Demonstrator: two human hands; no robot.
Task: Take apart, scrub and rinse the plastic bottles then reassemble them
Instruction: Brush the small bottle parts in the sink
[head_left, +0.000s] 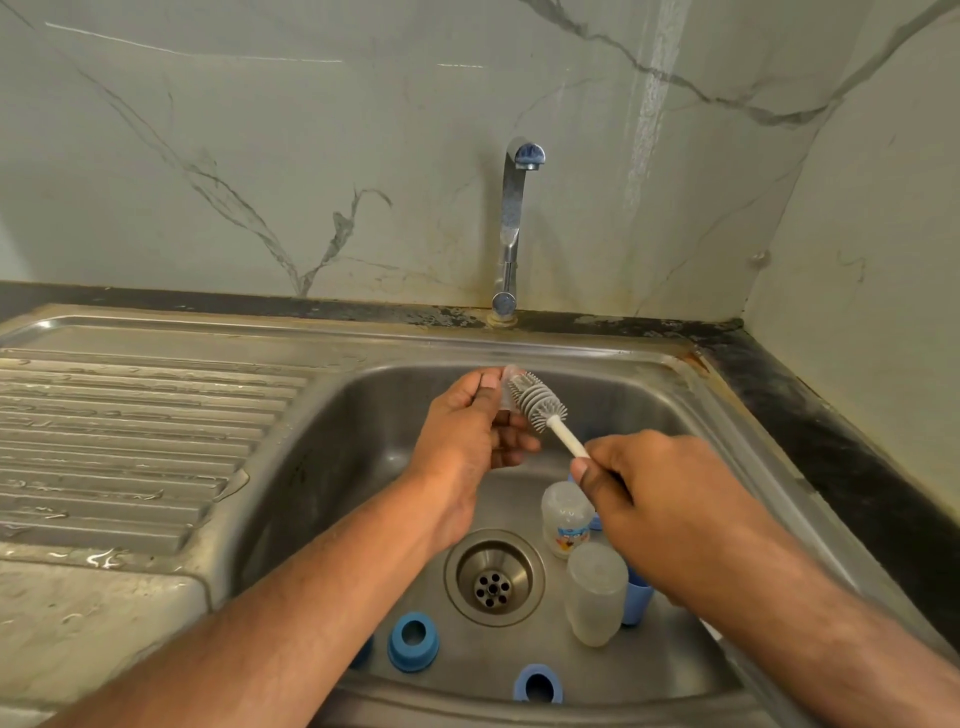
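Over the steel sink (649, 395), my left hand (467, 426) pinches a small clear teat (506, 387) between thumb and fingers. My right hand (654, 488) grips the white handle of a grey silicone bottle brush (535, 402), whose bristled head lies against the teat. On the sink floor lie two clear plastic bottles, one with a printed label (565, 517) and one plain (595, 592). Blue screw rings sit nearby: one at the front (413, 640), another at the front rim (538, 685). A blue cap (636, 597) shows behind the plain bottle.
The drain (493, 579) is in the middle of the sink floor. A chrome tap (514, 223) stands behind the sink, with no water running. A wet ribbed draining board (130, 441) lies to the left. A dark counter edge (831, 457) runs along the right.
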